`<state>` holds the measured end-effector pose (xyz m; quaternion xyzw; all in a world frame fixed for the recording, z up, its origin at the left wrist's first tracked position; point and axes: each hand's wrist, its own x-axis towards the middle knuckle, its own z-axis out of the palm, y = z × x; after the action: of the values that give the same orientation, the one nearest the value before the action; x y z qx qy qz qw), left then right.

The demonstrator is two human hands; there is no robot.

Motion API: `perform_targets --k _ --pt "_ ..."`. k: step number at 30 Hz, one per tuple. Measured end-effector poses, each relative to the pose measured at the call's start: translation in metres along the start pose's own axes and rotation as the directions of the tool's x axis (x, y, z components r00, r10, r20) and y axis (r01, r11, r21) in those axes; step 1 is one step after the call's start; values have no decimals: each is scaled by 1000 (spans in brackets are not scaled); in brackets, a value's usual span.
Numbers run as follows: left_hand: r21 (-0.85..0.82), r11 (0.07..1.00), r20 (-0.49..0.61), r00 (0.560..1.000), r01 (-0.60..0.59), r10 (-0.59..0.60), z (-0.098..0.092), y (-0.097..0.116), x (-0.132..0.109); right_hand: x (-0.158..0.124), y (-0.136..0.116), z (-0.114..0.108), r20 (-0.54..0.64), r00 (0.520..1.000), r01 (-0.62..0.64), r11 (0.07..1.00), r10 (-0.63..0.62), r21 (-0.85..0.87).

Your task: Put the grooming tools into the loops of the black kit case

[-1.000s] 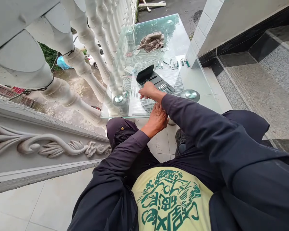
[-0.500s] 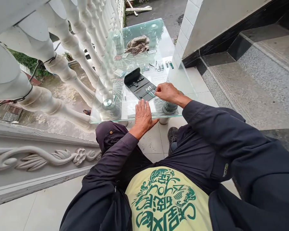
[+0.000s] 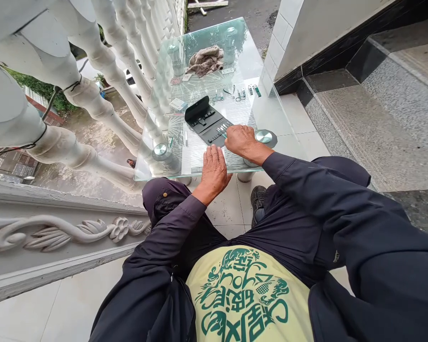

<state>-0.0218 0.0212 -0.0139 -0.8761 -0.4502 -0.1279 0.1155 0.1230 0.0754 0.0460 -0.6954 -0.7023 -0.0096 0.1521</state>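
On the glass table (image 3: 251,64) lies an unfolded dark grey manicure case (image 3: 209,126). Several slim metal tools (image 3: 222,127) stand in a row in its slots. My right hand (image 3: 243,143) is closed over the case's right end, fingers pinched at the slots; whatever they grip is hidden. My left hand (image 3: 214,171) rests palm down, fingers stretched, at the case's near edge. Left of the case are a few more slim tools (image 3: 186,138). Beyond it lie scissors (image 3: 240,96), cuticle nippers (image 3: 230,90) and a green nail clipper (image 3: 257,91).
A crumpled brown cloth (image 3: 206,61) and a small blue-and-white packet (image 3: 178,105) lie on the glass. Round metal caps (image 3: 160,149) top the table legs. White balusters (image 3: 92,102) run along the left; stone steps (image 3: 360,109) rise at the right.
My right hand has moved slightly left and lower, closer onto the tool slots. The left hand's fingers have drawn a little closer together. The whole view has shifted slightly.
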Motion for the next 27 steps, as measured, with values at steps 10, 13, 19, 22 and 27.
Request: perform_targets --k 10,13,19,22,27 --pt "-4 1000 -5 1000 4 -4 2 0 0 -2 0 0 27 1000 13 998 -12 -62" --pt "-7 1000 -1 1000 9 -9 1 1 1 -4 4 -2 45 999 10 998 -7 -68" --pt "-47 999 -10 1000 14 -15 2 1 1 -7 14 -12 104 995 10 999 -4 -53" --pt "-51 999 -25 1000 7 -8 5 1 0 -6 23 -19 164 986 16 1000 -13 -15" --pt "-56 998 -36 999 1 -3 7 1 0 -9 42 -26 256 967 -26 998 10 59"
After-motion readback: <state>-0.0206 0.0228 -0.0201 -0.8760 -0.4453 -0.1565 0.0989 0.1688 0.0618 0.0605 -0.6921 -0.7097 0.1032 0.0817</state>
